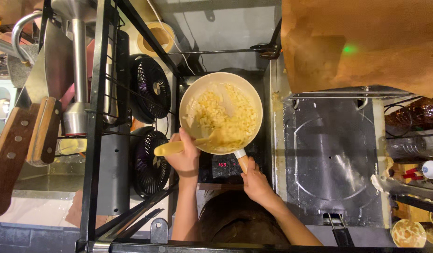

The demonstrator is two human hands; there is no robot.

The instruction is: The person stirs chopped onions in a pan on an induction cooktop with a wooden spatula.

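Observation:
A cream frying pan (186, 96) full of pale yellow chopped food (223, 117) sits on a black induction cooktop (212, 169) with a red display. My left hand (184, 154) grips the yellow handle of a spatula (172, 148); its blade lies in the food at the pan's near side. My right hand (255, 180) holds the pan's wooden handle (243, 162) at the near right of the pan.
Two small black fans (150, 89) stand left of the cooktop beside a black metal rack (100, 117). Knives with wooden handles (24, 140) hang at far left. A foil-covered surface (329, 154) lies to the right, with bottles and a bowl (407, 233) at the far right.

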